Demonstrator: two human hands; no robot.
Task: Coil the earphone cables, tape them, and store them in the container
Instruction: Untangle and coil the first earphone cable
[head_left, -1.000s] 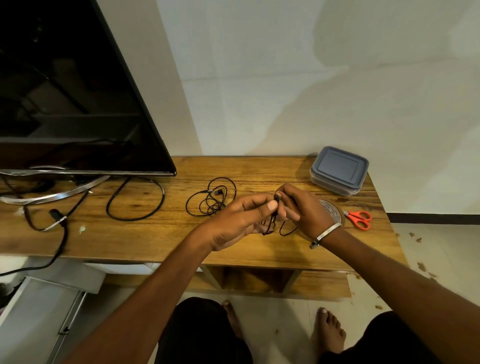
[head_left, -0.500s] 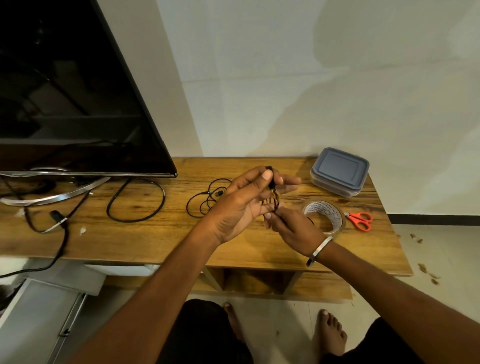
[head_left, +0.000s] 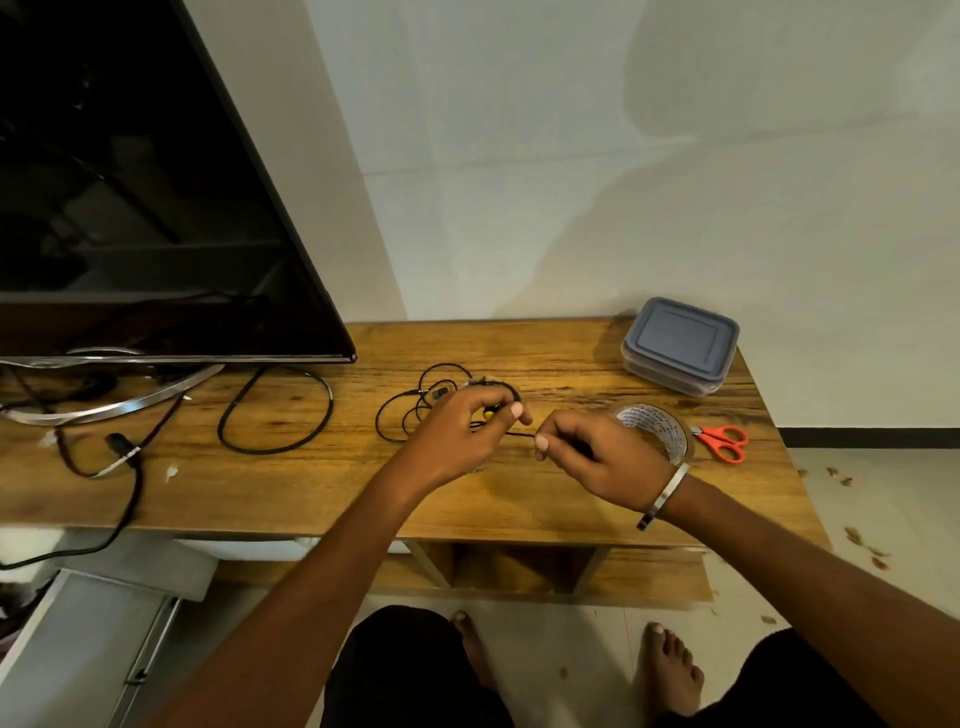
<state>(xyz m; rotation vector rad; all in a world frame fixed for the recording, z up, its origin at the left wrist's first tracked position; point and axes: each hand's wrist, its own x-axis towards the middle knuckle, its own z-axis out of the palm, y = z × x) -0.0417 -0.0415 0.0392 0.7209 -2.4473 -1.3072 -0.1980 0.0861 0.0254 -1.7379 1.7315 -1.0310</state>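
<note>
Holding a thin black earphone cable (head_left: 519, 433) stretched above the wooden tabletop (head_left: 545, 499), left hand (head_left: 457, 439) grip clamped on its coiled part, right hand (head_left: 597, 457) grip pinching its free end.

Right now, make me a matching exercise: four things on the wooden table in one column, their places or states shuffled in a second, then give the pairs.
Things:
1. container
2. scissors
3. tape roll
4. loose earphone cable

States:
A. orange handles, at the table's right edge
B. lid on, at the back right corner
C. lying on the wood behind the left hand
D. partly hidden behind the right hand

Pairs: 1-B, 2-A, 3-D, 4-C
</note>
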